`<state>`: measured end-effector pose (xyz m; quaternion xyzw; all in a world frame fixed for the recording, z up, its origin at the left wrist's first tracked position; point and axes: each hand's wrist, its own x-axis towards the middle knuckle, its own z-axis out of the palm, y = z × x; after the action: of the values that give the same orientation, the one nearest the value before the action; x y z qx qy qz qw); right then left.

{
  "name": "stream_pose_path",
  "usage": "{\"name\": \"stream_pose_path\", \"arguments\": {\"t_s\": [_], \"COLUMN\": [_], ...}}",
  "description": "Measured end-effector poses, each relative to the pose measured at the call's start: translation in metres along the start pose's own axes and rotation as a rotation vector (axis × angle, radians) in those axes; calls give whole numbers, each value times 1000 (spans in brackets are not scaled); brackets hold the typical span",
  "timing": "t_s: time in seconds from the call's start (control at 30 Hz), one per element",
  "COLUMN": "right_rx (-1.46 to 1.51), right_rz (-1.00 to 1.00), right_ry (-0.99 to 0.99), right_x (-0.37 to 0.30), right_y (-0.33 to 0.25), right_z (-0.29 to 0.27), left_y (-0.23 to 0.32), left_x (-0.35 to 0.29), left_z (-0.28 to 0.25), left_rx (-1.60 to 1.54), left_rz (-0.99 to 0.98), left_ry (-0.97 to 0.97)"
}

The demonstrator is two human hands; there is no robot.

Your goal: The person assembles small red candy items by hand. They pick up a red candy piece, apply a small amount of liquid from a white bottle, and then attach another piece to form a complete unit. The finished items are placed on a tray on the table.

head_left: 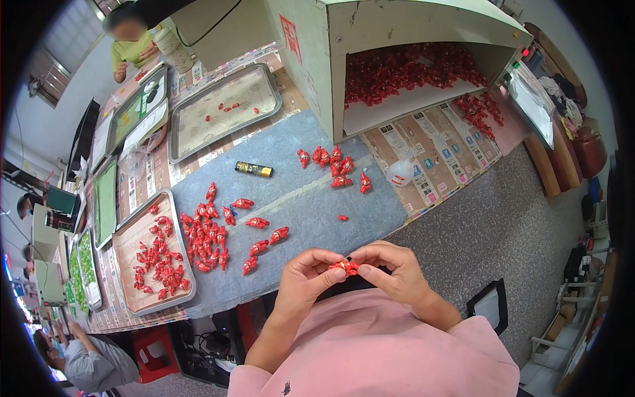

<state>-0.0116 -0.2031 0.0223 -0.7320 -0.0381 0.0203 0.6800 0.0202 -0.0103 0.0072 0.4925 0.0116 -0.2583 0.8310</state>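
Note:
A small red plastic figure (345, 267) with yellow marks is pinched between my two hands in front of my chest. The thumb and fingers of my left hand (309, 274) grip one side of it, and my right hand (390, 270) grips the other. A small dark bit shows at its top; I cannot make out what it is. Just beyond my hands, a single red piece (342, 218) lies on the blue-grey cloth (297, 228). Several like figures (209, 231) are heaped to the left on the cloth, and another group (331, 165) lies farther off.
A metal tray (186, 255) at left holds red figures; another tray (272, 99) behind has a few small pieces. A black-and-gold cylinder (254, 169) lies on the cloth. The pale booth (311, 73) holds many red parts. A white bottle (400, 173) stands near the edge. Other people sit at left.

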Motion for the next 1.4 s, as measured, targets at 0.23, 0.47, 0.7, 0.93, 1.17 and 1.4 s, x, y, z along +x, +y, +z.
{"name": "stream_pose_path", "arguments": {"t_s": [0.23,0.47,0.7,0.93,1.17,1.4], "right_rx": [36,10,1,4,6,-34], "right_rz": [5,30,34,19,8,-5], "right_ry": [9,-37,1,53,107,62], "right_x": [-5,-10,-12,-12,-13,-13], "right_y": [16,18,20,24,23,21], "right_z": [-13,-13,-21,-31,-37,-31], "left_y": [38,86,100,107,106,100], "left_x": [16,67,76,78,85,78], "left_z": [-31,-64,-69,-68,-59,-58], "left_rx": [400,1280,1483,1453,1556,1689], "left_rz": [186,445,483,559,543,505], "left_ry": [54,260,150,181,147,73]}}
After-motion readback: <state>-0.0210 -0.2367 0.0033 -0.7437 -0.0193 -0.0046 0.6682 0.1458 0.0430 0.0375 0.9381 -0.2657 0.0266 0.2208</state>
